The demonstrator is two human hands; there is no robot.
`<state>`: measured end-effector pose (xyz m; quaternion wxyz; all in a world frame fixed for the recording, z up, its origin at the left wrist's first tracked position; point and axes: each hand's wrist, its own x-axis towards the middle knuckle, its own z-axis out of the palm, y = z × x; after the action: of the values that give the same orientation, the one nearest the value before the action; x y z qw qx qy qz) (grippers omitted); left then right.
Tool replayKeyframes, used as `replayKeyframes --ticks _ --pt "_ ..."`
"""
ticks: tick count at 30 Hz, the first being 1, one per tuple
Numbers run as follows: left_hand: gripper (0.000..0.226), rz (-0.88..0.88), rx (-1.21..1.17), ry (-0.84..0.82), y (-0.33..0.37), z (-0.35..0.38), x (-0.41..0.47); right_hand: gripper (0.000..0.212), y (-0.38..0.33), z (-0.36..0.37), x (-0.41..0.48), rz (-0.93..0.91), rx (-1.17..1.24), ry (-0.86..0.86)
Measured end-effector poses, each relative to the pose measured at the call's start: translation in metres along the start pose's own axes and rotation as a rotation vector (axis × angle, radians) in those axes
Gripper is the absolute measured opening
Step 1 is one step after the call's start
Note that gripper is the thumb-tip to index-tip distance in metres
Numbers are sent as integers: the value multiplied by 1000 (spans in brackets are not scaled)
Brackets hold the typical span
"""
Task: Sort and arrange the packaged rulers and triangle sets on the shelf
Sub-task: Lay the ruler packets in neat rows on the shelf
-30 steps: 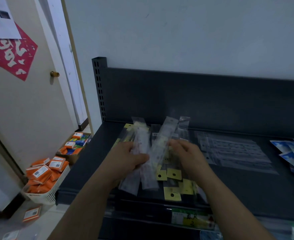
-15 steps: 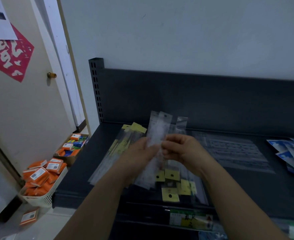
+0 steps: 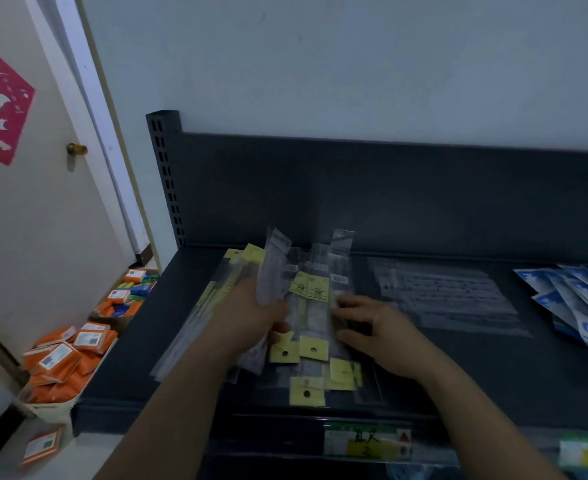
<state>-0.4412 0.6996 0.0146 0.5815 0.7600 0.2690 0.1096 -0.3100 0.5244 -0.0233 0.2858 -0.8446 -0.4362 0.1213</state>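
the left hand (image 3: 251, 318) gripped a clear ruler packet (image 3: 274, 268), fingers curled round it, its top tilted up at the centre of the frame. the right hand (image 3: 379, 329) lay with fingers spread on the yellow-tagged packet pile (image 3: 311, 308) on the dark shelf (image 3: 493, 382). blue packets (image 3: 583, 306) sat at the right edge, orange boxes (image 3: 64, 362) lower left.

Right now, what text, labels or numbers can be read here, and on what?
"直尺": handwritten on the green-and-yellow price tag on the front edge of the dark metal shelf.
"2": handwritten below it, same tag.
Unreadable, blurred: yellow header cards of the clear ruler packets, white labels on the orange boxes, blue-and-white packets, red paper cutout on the door.
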Motion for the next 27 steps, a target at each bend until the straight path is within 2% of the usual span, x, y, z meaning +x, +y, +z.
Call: replayKeyframes --ticks 3,5,7,10,13,16,18,23,27 --pt "11 18 5 12 -1 4 0 43 -7 5 -1 -50 55 -86" --pt "11 16 -9 16 0 4 1 46 -7 4 -2 -13 105 14" --pt "7 25 -33 13 -1 3 3 54 -6 -1 -5 87 54 167" --pt "5 11 -45 25 -4 2 6 70 -9 -5 -7 237 -45 151" --pt "5 -7 -35 25 -6 6 6 52 -17 -8 -5 249 24 94" --pt "4 3 -64 45 -7 7 8 44 -13 -11 0 310 78 77" --pt "11 19 -94 41 -6 5 9 30 -10 -10 2 363 227 93" --pt "28 28 -262 -49 -4 11 7 5 -15 -15 2 409 933 174" --pt "30 62 -181 -98 4 26 3 8 -37 -13 11 317 1137 124"
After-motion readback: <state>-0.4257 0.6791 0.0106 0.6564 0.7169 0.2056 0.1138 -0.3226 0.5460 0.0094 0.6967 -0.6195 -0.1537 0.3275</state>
